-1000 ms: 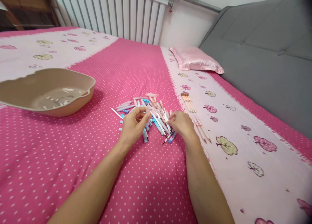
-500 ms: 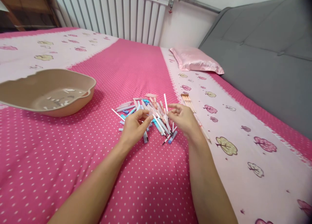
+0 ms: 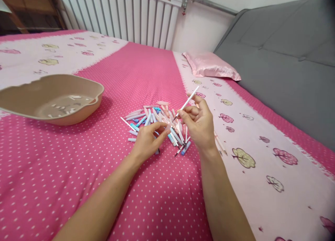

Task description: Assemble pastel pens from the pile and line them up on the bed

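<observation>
A thin white pen refill (image 3: 188, 100) with a dark tip is pinched in my right hand (image 3: 199, 124), tilted with its tip down to the left. My left hand (image 3: 150, 139) is closed in a pinch on a small translucent pinkish piece (image 3: 169, 126), close to the refill's tip. Under and around both hands lies a pile of pen parts in pink, blue and white, with a blue cap (image 3: 185, 148) at its near right edge. One white stick (image 3: 128, 124) sticks out on the pile's left.
A beige basin (image 3: 70, 115) holding small white pieces stands at the left. Several pencil-like pens (image 3: 220, 143) lie right of the pile, partly behind my right hand. A pink pillow (image 3: 210, 64) rests near the grey headboard (image 3: 277, 56).
My right hand has lifted and tilted the white refill above the pile. My left hand has moved slightly right with the small translucent piece.
</observation>
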A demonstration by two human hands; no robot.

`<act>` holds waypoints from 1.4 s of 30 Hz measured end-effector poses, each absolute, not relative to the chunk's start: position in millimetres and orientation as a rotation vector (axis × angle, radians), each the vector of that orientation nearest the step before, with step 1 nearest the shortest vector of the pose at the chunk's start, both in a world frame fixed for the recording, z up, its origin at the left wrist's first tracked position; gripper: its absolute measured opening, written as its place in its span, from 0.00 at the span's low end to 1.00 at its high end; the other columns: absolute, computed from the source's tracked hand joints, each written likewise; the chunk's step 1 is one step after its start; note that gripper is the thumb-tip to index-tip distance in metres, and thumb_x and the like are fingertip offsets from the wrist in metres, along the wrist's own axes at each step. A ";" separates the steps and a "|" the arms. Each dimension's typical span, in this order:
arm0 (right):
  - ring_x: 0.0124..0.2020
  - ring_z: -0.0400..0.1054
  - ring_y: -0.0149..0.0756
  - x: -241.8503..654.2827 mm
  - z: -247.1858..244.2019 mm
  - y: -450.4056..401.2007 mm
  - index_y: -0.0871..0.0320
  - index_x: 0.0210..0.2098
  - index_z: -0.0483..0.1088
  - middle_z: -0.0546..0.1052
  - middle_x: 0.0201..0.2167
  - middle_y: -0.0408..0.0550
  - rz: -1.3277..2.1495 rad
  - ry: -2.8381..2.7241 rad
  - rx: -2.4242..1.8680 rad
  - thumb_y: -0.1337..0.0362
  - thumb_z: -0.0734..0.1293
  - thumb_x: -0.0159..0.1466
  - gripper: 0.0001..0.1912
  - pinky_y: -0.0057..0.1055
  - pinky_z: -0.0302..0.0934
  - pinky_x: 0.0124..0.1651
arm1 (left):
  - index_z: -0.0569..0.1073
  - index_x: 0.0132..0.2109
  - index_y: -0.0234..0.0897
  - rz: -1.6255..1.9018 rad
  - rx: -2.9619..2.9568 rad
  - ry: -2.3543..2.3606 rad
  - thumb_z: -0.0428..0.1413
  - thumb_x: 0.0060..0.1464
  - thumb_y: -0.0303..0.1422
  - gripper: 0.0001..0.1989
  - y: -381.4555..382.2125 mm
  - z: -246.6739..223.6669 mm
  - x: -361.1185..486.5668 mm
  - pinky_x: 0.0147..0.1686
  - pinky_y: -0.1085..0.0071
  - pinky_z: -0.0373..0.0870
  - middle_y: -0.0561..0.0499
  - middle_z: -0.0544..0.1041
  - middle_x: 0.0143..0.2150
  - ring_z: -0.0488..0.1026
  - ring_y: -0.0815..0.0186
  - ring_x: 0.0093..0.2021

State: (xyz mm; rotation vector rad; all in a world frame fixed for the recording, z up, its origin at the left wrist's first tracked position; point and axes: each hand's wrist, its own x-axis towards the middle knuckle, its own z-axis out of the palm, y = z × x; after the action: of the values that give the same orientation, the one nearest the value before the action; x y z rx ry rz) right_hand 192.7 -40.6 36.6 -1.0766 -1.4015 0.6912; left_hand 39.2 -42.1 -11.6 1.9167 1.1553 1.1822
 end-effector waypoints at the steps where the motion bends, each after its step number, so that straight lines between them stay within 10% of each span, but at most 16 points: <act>1: 0.31 0.70 0.32 192.2 35.9 -40.9 0.51 0.58 0.56 0.71 0.29 0.41 0.680 -1.413 -1.077 0.64 0.66 0.59 0.29 0.31 0.67 0.35 | 0.76 0.39 0.37 1.178 1.923 1.158 0.54 0.55 0.37 0.09 -42.3 -11.6 39.2 0.28 0.74 0.66 0.52 0.79 0.29 0.73 0.69 0.28; 11: 0.28 0.69 0.30 189.4 39.2 -45.2 0.43 0.67 0.35 0.73 0.42 0.45 0.618 -1.474 -1.094 0.66 0.63 0.60 0.43 0.30 0.67 0.33 | 0.76 0.39 0.38 1.173 1.921 1.160 0.54 0.55 0.38 0.10 -42.4 -13.0 38.8 0.28 0.74 0.67 0.52 0.79 0.30 0.74 0.69 0.29; 42: 0.29 0.70 0.32 187.5 32.9 -44.4 0.45 0.64 0.49 0.75 0.32 0.41 0.719 -1.639 -1.062 0.71 0.64 0.59 0.38 0.31 0.66 0.34 | 0.76 0.39 0.34 1.195 1.802 1.136 0.56 0.53 0.36 0.11 -41.0 -12.8 39.8 0.29 0.73 0.67 0.50 0.78 0.29 0.72 0.68 0.28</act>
State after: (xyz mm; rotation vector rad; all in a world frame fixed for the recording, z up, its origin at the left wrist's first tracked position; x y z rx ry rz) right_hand 187.5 -44.4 32.9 -1.0621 -1.6394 0.7194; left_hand 39.8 -41.0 -12.8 1.8024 1.1357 1.1954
